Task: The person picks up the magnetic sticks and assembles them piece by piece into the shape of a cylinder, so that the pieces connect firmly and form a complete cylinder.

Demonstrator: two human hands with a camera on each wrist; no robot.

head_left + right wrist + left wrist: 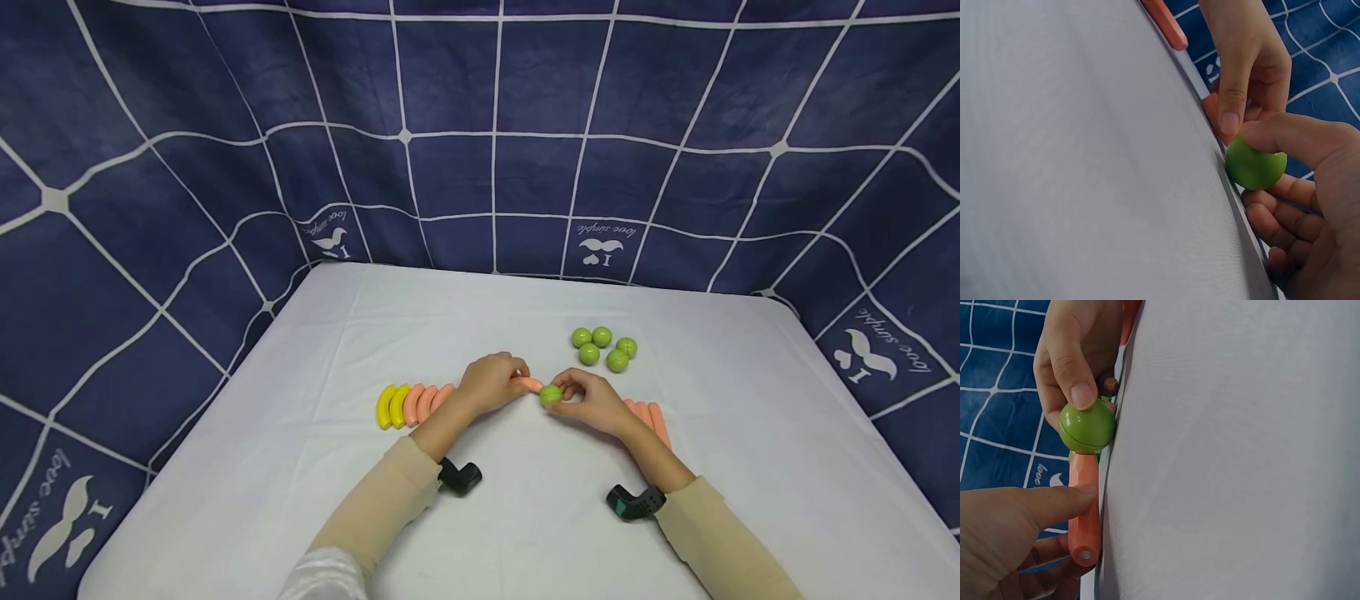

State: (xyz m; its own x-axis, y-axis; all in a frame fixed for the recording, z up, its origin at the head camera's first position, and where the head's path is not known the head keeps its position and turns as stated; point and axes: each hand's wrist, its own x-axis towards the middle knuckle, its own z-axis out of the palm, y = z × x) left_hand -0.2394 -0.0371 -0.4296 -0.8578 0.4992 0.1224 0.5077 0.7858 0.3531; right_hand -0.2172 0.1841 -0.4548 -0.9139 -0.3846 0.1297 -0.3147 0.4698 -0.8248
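Note:
In the left wrist view my left hand pinches a salmon-orange rod between thumb and fingers. A small silvery disc shows in the rod's near end. My right hand holds a glossy green ball by thumb and fingertips. The ball touches the rod's far end, and a thin seam runs round it. In the right wrist view the ball sits under my right thumb, beside the left hand. Much of the rod is hidden there by the left fingers.
Several green balls lie behind the right hand. Two yellow curved pieces and several pink curved pieces stand in a row at left. More salmon rods lie partly under the right forearm. A navy gridded cloth hangs behind the white table.

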